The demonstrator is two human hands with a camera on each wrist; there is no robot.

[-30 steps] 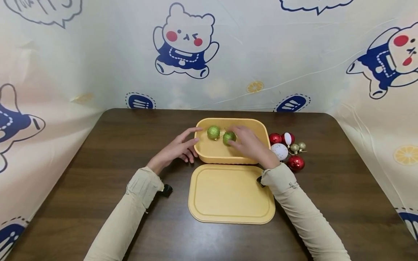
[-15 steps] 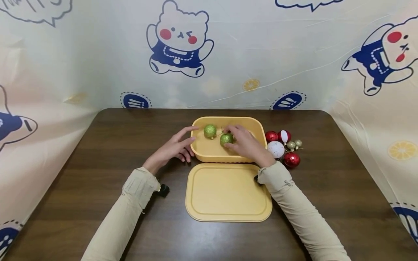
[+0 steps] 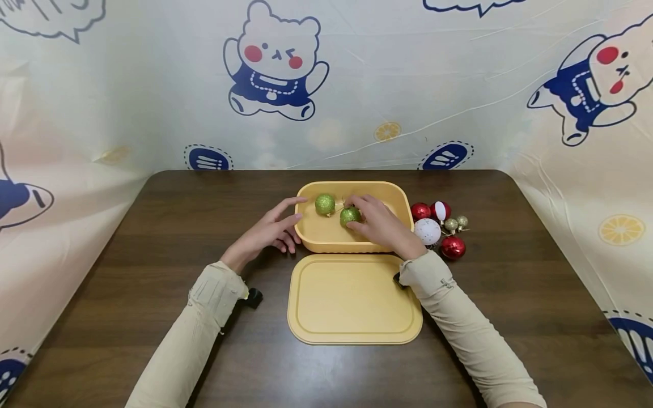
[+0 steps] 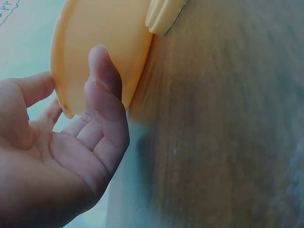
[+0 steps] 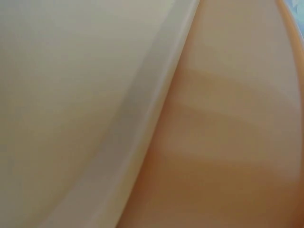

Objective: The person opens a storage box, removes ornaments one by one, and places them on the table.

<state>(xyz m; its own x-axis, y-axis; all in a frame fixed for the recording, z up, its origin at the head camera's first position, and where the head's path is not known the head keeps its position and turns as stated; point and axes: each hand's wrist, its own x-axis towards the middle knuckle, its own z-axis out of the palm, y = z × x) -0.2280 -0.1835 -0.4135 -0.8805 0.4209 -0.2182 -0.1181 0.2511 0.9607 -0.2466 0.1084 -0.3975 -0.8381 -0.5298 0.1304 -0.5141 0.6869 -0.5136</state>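
In the head view, a yellow box (image 3: 352, 247) stands on the table with two glittery green Christmas baubles inside. My right hand (image 3: 384, 225) reaches over its front rim and pinches the nearer green bauble (image 3: 349, 216) between thumb and fingers. The other green bauble (image 3: 325, 204) lies to its left on the box floor. My left hand (image 3: 265, 231) is at the box's left end, fingers loosely bent and touching the wall and rim; the left wrist view shows the hand (image 4: 76, 147) against that wall. The right wrist view shows only yellow surfaces, no fingers.
In front of the box lies its flat yellow lid (image 3: 355, 299). Just right of the box is a cluster: red baubles (image 3: 453, 247), a speckled white bauble (image 3: 427, 231) and small gold baubles (image 3: 451, 225). A patterned cloth (image 3: 347, 85) hangs behind the brown table (image 3: 204, 215).
The whole scene drifts slightly left as the head view turns. Both hands keep their places at the box, and the right hand stays on the same green bauble.
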